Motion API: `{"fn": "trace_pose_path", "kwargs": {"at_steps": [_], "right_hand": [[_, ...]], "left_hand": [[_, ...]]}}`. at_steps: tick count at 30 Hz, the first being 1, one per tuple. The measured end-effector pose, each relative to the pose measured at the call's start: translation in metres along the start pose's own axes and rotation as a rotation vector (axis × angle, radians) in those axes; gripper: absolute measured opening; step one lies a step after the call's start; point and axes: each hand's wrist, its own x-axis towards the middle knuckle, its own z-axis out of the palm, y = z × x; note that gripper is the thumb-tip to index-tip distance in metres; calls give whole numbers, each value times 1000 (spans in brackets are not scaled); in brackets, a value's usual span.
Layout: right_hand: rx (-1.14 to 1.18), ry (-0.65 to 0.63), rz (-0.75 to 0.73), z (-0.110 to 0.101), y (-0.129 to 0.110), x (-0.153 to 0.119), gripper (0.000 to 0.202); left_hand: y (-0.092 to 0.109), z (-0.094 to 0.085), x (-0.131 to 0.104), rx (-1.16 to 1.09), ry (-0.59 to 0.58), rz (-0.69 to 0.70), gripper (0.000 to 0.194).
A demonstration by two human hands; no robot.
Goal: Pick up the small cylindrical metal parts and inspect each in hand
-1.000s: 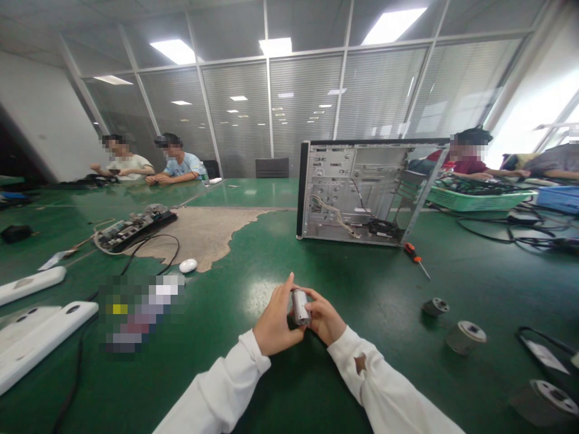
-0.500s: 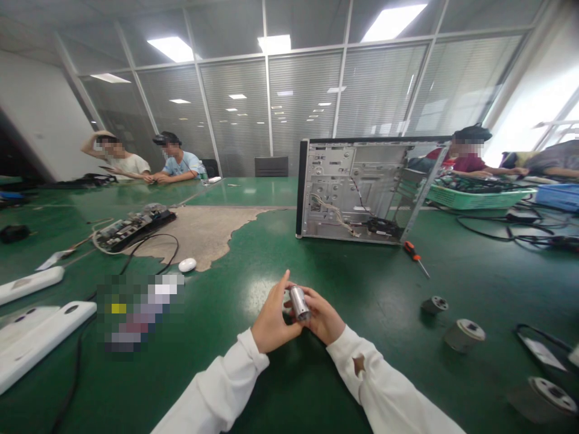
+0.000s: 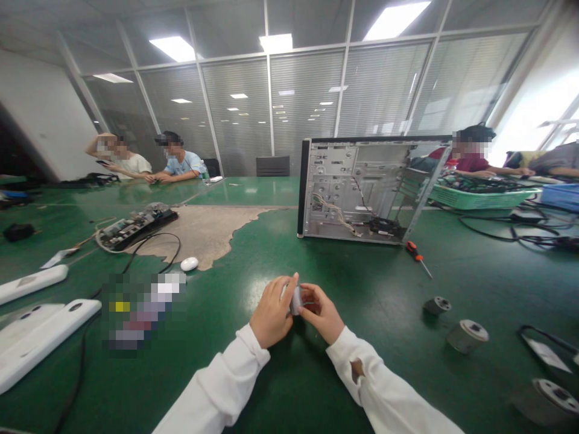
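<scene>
A small silver metal cylinder (image 3: 296,300) is between my two hands in front of me, mostly covered by fingers. My left hand (image 3: 274,310) wraps round its left side, back of the hand towards me. On the other side, the thumb and curled fingers of my right hand (image 3: 320,310) grip it. To the right stand similar grey metal cylinders: a small one lying over (image 3: 437,305), a larger one (image 3: 468,336), and another (image 3: 545,401) near the front edge. Their exact kind I cannot make out.
An opened computer case (image 3: 357,193) stands ahead, with an orange-and-black screwdriver (image 3: 418,259) beside it. A green basket (image 3: 486,198) of cables is at the far right. Left lie a circuit board (image 3: 138,228), a white oval case (image 3: 189,264) and white devices (image 3: 49,337). Other people sit around the table.
My left hand has turned over and closed round the cylinder, hiding more of it. My right fingers have shifted their grip along its right side.
</scene>
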Motion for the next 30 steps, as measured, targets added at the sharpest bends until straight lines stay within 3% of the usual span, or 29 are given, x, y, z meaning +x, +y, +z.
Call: {"fn": "trace_pose_path", "kwargs": {"at_steps": [11, 18, 24, 30], "right_hand": [[-104, 16, -82, 0, 1, -2, 57], [-244, 56, -95, 1, -2, -2, 64], [-274, 76, -123, 0, -3, -3, 57], [-320, 107, -223, -3, -13, -4, 33]], "left_hand": [[0, -3, 2, 7, -88, 116, 63], [2, -3, 1, -265, -115, 88, 88], [-2, 3, -1, -488, -52, -40, 84], [-5, 7, 1, -717, -37, -215, 73]]}}
